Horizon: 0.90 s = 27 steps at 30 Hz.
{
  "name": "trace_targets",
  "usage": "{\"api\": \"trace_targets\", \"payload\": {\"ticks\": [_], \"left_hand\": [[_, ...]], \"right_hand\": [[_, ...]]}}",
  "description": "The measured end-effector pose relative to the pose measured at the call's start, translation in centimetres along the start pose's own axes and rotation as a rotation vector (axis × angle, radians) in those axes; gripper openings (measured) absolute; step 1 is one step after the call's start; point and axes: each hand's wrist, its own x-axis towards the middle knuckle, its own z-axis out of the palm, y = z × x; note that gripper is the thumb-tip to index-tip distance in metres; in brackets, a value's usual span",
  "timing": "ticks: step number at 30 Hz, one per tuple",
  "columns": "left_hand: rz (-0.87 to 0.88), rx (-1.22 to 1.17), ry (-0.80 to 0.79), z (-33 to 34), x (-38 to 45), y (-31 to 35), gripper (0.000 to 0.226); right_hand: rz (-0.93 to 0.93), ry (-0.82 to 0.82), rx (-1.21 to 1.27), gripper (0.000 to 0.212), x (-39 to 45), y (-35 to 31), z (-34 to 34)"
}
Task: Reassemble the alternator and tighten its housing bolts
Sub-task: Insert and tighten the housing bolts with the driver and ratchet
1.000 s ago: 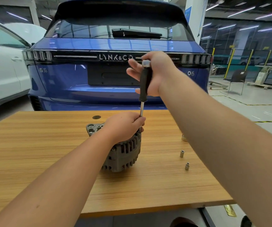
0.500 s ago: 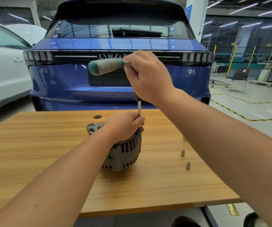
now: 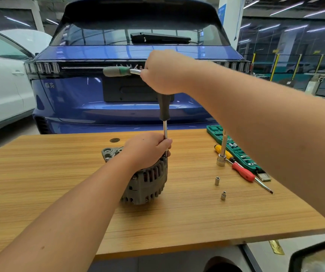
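— Gripping what, those hands?
— Left hand (image 3: 148, 149) clutches the alternator (image 3: 148, 181) mid-bench (image 3: 40, 173), steadying the driver's shaft. Right hand (image 3: 163, 72) grasps the upright driver (image 3: 164, 109) and ratchet handle (image 3: 118, 71).

Both bare forearms reach forward from the bottom corners of the view. The left hand (image 3: 148, 150) is low, palm down, its fingers (image 3: 164, 144) curled in a grip with the thumb side toward the right. The right hand (image 3: 163, 72) is raised well above it, back toward the camera, fingers closed in a fist-like grip, wrist bent slightly downward.
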Motion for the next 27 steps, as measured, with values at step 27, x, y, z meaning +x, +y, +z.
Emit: {"api": "trace_targets", "payload": {"ticks": [27], "left_hand": [[-0.033,0.032,-0.006,-0.2,0.2,0.2,0.030]], "right_hand": [[-0.326,0.684,0.429,0.032,-3.6,2.0,7.0]]}}
